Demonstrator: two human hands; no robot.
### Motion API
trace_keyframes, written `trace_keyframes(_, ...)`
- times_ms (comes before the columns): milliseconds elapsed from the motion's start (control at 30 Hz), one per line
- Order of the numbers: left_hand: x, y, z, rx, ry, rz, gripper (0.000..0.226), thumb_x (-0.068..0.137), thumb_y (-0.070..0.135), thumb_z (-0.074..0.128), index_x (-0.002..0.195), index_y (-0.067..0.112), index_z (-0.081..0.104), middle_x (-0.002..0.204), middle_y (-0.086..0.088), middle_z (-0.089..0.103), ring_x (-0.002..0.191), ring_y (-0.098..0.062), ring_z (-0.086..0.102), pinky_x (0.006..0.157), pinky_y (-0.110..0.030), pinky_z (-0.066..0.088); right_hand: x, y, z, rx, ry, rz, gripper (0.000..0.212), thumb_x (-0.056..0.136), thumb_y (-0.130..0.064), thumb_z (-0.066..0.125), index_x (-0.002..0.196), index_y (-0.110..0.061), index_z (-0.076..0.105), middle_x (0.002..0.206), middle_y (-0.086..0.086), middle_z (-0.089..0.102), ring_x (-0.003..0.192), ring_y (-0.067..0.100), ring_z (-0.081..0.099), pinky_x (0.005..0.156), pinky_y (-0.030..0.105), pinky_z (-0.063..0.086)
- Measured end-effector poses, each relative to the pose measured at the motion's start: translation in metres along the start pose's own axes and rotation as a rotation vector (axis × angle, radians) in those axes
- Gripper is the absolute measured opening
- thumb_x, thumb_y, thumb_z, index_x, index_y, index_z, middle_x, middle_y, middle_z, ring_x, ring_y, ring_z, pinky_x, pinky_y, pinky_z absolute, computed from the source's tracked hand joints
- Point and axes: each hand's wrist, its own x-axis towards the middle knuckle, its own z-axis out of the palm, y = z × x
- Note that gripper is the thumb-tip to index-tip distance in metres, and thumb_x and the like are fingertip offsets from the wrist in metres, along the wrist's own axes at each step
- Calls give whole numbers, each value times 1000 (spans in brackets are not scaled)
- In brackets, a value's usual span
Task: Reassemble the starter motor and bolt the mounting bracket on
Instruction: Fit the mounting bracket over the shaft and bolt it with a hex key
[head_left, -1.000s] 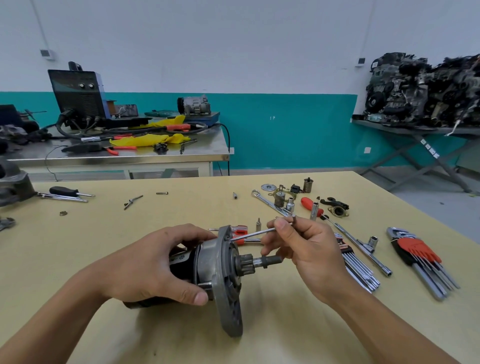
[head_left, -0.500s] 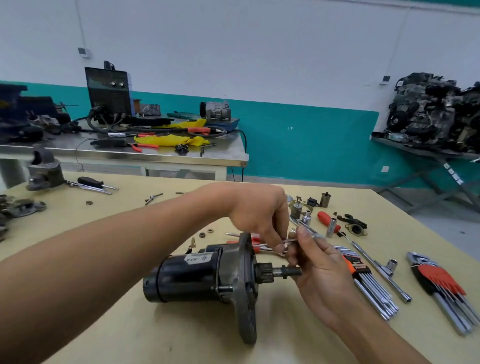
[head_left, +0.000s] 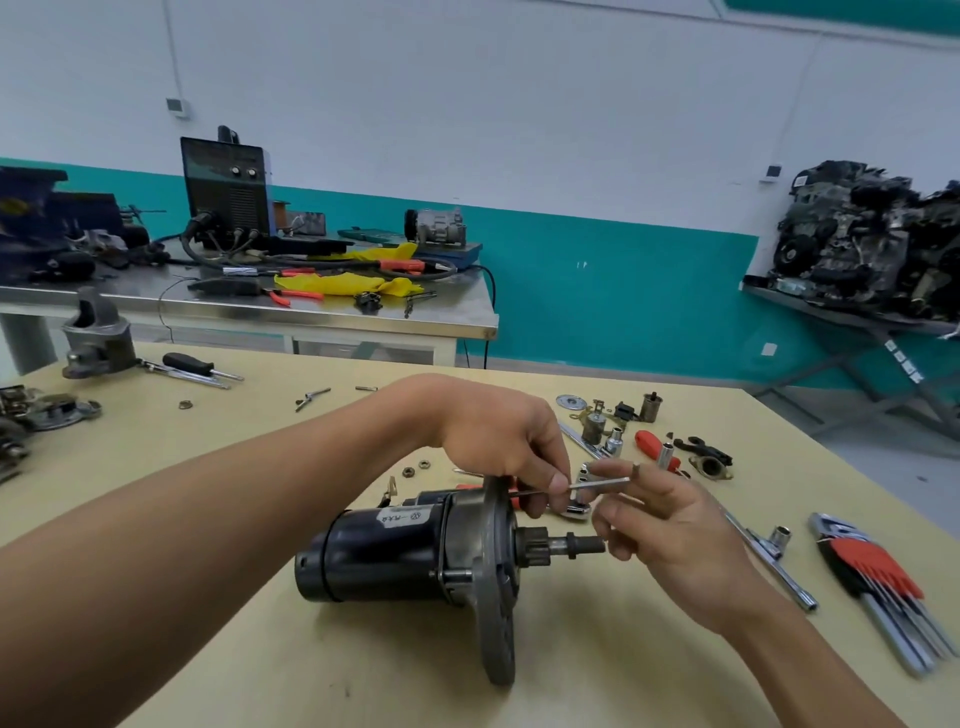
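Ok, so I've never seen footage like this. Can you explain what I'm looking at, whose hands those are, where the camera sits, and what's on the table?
There is no machine here. A person works with bare hands, and the single camera sits on their head, looking forward and down, so the arms reach in from the bottom of the picture. On the yellow table a black starter motor lies on its side, with its grey flange and toothed shaft pointing right. The left hand pinches a thin L-shaped key that reaches towards the flange, and the right hand holds its bent end. Nearby lie a hex key set in a red holder, a long wrench bar, a red-handled screwdriver, sockets and loose nuts.
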Motion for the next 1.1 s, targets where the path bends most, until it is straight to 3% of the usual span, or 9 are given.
trace_keyframes(67,0,0,0,-1,-43,7,22,105,18,52,105,13,73,84,6,71,75,2,64,73,-10,46,0,1,5,36,-36,13,37,64,-37,93,95,-22,81,76,7,70,63,15,58,53,25,46)
trace_keyframes(133,0,0,1,-3,-60,8,22,105,22,52,104,14,73,85,8,71,79,2,64,78,-15,47,1,5,8,79,-8,-4,45,55,-47,95,86,-17,82,65,7,62,59,16,55,50,24,44)
trace_keyframes(233,-1,-2,3,-29,3,15,21,98,31,64,98,13,75,81,10,71,74,1,63,75,-21,45,2,11,16,140,80,-7,17,68,-27,79,79,-15,82,61,10,58,57,17,50,48,24,41)
trace_keyframes(400,-2,-9,10,-121,187,52,20,88,22,77,93,2,78,84,-10,75,72,-10,63,77,-39,55,1,16,31,355,129,28,11,64,-24,76,71,-15,79,62,4,52,54,8,47,52,23,40)
trace_keyframes(567,-3,-11,12,-117,175,53,16,95,21,69,89,8,77,72,6,68,65,-5,57,67,-25,45,2,12,12,308,-62,206,35,55,-30,98,81,-14,80,69,3,60,60,11,52,50,22,39)
trace_keyframes(733,-5,-13,16,-70,139,58,23,102,22,59,100,10,77,84,11,73,80,-3,64,81,-21,50,2,9,-2,45,-27,195,27,65,-18,81,92,-19,81,72,0,65,56,10,50,49,22,39)
trace_keyframes(867,-8,-8,18,-39,65,33,26,106,24,51,95,18,73,66,24,63,65,6,53,68,-10,39,4,12,6,38,44,55,25,68,-17,77,91,-27,82,75,-1,71,55,9,53,47,22,43)
trace_keyframes(1000,-10,-10,19,-89,30,29,30,107,26,48,100,11,73,89,-6,63,85,-20,53,89,-48,45,2,13,15,124,-80,40,18,72,-24,80,90,-27,82,75,0,74,59,6,58,49,21,41)
trace_keyframes(1100,-9,-13,20,-142,58,25,27,104,30,53,98,16,75,92,-5,69,89,-16,59,95,-45,47,3,17,18,195,-80,48,15,74,-22,73,85,-25,83,72,0,73,59,8,58,50,20,39)
